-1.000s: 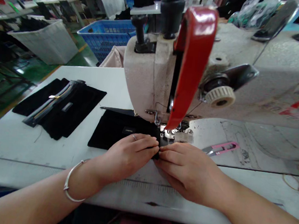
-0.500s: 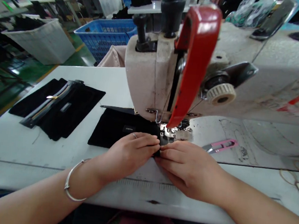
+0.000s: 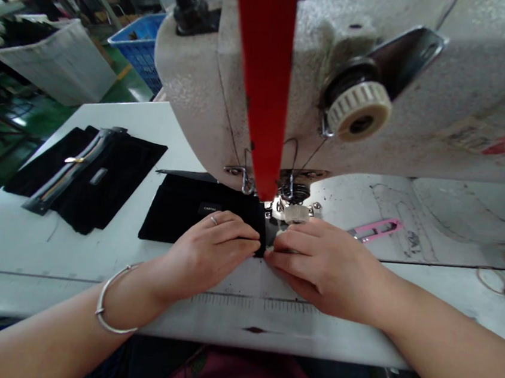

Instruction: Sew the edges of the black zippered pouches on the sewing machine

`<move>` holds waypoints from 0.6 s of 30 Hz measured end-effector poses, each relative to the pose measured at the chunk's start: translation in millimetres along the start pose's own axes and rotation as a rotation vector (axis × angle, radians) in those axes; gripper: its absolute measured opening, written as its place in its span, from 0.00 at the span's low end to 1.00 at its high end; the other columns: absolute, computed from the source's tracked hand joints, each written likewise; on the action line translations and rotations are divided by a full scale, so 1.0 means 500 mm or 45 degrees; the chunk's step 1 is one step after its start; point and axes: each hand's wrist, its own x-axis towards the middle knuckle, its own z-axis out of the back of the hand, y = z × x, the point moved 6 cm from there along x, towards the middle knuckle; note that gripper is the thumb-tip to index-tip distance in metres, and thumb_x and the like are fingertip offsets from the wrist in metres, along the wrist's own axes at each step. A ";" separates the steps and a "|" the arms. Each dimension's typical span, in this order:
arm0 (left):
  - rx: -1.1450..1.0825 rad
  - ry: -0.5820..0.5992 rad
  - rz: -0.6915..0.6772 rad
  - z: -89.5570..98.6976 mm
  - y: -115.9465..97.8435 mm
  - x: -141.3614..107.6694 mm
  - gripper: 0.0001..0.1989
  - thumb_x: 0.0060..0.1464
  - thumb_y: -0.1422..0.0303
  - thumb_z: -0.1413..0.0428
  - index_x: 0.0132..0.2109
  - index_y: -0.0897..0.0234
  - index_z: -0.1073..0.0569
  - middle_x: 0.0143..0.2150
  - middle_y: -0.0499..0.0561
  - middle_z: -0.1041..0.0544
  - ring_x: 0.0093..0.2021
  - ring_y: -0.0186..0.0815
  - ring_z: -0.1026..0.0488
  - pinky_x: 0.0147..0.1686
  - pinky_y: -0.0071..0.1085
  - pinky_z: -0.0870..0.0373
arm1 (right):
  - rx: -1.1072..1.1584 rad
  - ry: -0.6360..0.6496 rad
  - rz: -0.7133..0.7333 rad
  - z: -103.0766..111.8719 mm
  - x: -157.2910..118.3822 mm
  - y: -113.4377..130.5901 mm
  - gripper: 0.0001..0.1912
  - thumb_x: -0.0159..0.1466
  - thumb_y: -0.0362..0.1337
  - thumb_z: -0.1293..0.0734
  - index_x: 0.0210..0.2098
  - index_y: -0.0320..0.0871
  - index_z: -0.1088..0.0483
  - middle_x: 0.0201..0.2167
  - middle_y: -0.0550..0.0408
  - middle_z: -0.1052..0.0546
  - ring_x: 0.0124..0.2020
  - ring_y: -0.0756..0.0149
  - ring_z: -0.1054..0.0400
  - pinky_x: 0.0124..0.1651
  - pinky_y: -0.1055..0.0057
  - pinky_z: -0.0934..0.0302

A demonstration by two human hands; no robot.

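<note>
A black fabric piece (image 3: 173,211) with a small printed label lies flat, its right edge beside the presser foot (image 3: 293,211) of the sewing machine (image 3: 191,86). My left hand (image 3: 212,251), wearing a ring and a bangle, has its fingers pressed together on the fabric's front right part. My right hand (image 3: 329,269) is closed, its fingertips pinched at the fabric's right front corner, just in front of the foot. What lies beneath the right fingers is mostly hidden. The red lever cover (image 3: 264,82) blocks the view of the needle.
Left on the white table (image 3: 105,258) lies another black fabric piece (image 3: 118,181) with a zipper strip across it. Pink thread snips (image 3: 379,229) lie right of my right hand. A ruler scale (image 3: 223,299) runs along the front. Beyond stand a blue basket (image 3: 136,44) and a white bin (image 3: 75,68).
The view has come closer to the machine head. A gap has opened between my hands, the right one now at the fabric's edge. The fabric's right edge shows beside the foot.
</note>
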 end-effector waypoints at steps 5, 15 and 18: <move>0.031 -0.048 -0.044 -0.001 -0.004 -0.001 0.08 0.59 0.79 0.44 0.46 0.70 0.26 0.45 0.55 0.24 0.45 0.36 0.28 0.47 0.35 0.27 | -0.016 0.012 -0.017 -0.003 0.007 0.004 0.11 0.67 0.34 0.38 0.46 0.41 0.26 0.37 0.51 0.25 0.41 0.60 0.34 0.41 0.60 0.42; 0.099 -0.066 -0.067 0.002 -0.005 0.001 0.09 0.60 0.80 0.46 0.47 0.71 0.28 0.48 0.56 0.23 0.48 0.37 0.27 0.50 0.35 0.27 | -0.041 0.066 -0.050 -0.004 0.008 0.003 0.11 0.66 0.34 0.37 0.47 0.43 0.28 0.39 0.51 0.26 0.42 0.58 0.34 0.42 0.59 0.42; 0.081 -0.207 0.119 0.018 0.003 0.004 0.09 0.61 0.79 0.47 0.47 0.68 0.30 0.48 0.54 0.23 0.49 0.34 0.26 0.52 0.33 0.27 | -0.056 0.048 -0.095 -0.007 0.013 0.006 0.09 0.66 0.35 0.38 0.43 0.44 0.28 0.43 0.51 0.26 0.42 0.59 0.34 0.43 0.59 0.41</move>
